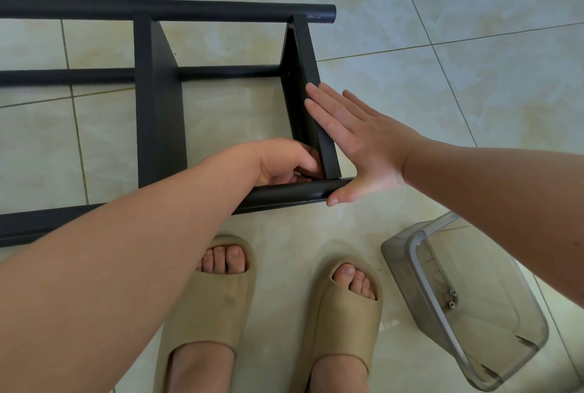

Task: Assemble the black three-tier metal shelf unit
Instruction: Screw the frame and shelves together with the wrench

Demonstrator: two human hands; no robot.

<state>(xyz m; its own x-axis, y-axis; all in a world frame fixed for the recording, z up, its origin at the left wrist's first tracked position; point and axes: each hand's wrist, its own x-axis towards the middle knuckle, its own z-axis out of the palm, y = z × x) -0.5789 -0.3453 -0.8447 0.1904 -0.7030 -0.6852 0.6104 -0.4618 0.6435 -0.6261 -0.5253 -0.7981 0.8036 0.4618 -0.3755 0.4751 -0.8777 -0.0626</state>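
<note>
On my feed the black shelf unit point(158, 92) lies on its side on the tiled floor point(474, 76), across the upper left and centre of the frame. Its end panel point(308, 76) sits at centre, between the two hands, and joins the near tube point(284, 195) just above the feet. A second panel point(158, 108) crosses the frame further left, and the far tube point(189, 10) runs along the top.

At lower right a clear plastic container point(407, 253) lies tipped, apart from the shelf, with two small screws point(452, 297) inside. It is partly covered by the right forearm. Tan slippers point(215, 297) fill the bottom centre.

The right hand point(357, 142) is spread flat, its fingers pressed against the outer face of the end panel and its thumb under the tube's end. The left hand point(284, 161) reaches into the inner corner where panel meets tube, fingers curled. I cannot tell whether they pinch anything there, since the hand itself hides it.
</note>
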